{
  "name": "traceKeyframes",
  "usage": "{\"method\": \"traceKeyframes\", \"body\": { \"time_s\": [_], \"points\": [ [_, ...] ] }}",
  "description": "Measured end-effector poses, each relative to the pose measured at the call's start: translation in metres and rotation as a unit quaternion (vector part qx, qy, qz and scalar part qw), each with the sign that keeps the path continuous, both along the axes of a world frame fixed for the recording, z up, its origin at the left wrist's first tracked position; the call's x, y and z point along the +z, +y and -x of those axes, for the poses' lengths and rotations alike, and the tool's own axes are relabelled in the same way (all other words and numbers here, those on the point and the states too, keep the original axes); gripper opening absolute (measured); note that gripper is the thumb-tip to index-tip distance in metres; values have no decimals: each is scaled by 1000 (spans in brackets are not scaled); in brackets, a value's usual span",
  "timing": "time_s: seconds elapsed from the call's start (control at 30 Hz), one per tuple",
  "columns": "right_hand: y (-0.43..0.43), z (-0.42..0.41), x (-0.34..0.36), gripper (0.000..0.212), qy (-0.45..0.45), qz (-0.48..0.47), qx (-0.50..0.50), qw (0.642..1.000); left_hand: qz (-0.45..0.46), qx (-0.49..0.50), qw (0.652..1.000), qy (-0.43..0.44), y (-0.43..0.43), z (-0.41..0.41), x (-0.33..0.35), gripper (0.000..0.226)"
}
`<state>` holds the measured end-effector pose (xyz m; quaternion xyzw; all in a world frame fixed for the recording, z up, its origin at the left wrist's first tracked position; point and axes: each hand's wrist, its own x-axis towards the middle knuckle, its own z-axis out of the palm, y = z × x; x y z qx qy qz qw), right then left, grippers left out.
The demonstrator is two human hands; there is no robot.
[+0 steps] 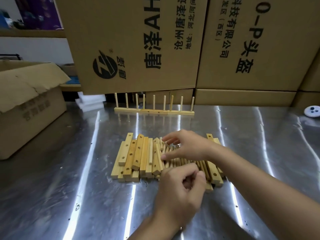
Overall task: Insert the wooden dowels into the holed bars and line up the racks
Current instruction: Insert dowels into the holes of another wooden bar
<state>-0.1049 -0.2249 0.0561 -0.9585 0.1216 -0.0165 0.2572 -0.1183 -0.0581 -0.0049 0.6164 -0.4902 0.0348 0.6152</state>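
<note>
A pile of holed wooden bars (135,156) lies in the middle of the shiny metal table (69,187). Beside it lie several loose dowels (173,163), and more bars (214,174) sit at the pile's right. My right hand (188,148) rests on the dowels with its fingers spread, the thumb touching them. My left hand (180,187) hovers at the near end of the dowels, fingers curled, with no wood showing in it. Further back, three finished racks (154,111) stand end to end in a row, each with three upright dowels.
An open cardboard box (26,101) stands on the table at the left. Tall printed cartons (138,40) wall off the back. White foam pieces (90,101) lie left of the racks, and a white round object (311,110) sits at the far right.
</note>
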Motion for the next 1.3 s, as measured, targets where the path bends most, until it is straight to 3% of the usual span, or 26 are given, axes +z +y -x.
{"method": "traceKeyframes", "body": {
  "time_s": [0.1,0.2,0.3,0.37,0.43,0.53,0.67,0.73,0.83,0.93,1.03,1.1,1.2,1.3],
  "points": [
    [-2,4,-3,57,-29,-8,-3,1000,31,39,997,-51,8,-12,15,39],
    [0,9,-6,32,-89,39,-8,995,46,160,984,-58,20,-47,30,38],
    [5,16,-6,30,-157,101,-25,982,-39,352,935,-25,39,-97,32,22],
    [8,23,-4,30,-242,125,-40,961,-138,412,900,33,54,-129,21,7],
    [15,32,-1,26,-333,91,-73,936,-218,390,888,107,61,-147,10,25],
    [27,46,-1,18,-424,-122,-132,888,-235,355,891,159,62,-153,1,37],
    [41,63,-16,23,-388,-390,-211,808,-232,339,897,165,62,-154,1,26],
    [45,68,-28,26,-372,-479,-225,762,-227,342,897,167,64,-156,1,20],
    [48,74,-41,22,-379,-518,-217,735,-223,358,893,155,65,-157,1,18],
    [50,76,-44,13,-383,-499,-213,747,-205,378,886,175,65,-156,6,12],
    [53,77,-42,12,-392,-489,-204,752,-103,380,884,255,66,-156,12,7],
    [57,78,-38,12,-397,-484,-197,755,15,312,872,378,66,-156,19,12],
    [60,80,-33,13,-401,-495,-179,749,146,114,823,537,63,-147,32,31],
    [62,82,-31,16,-397,-523,-160,737,99,-25,846,524,56,-133,40,47]
  ]
}}
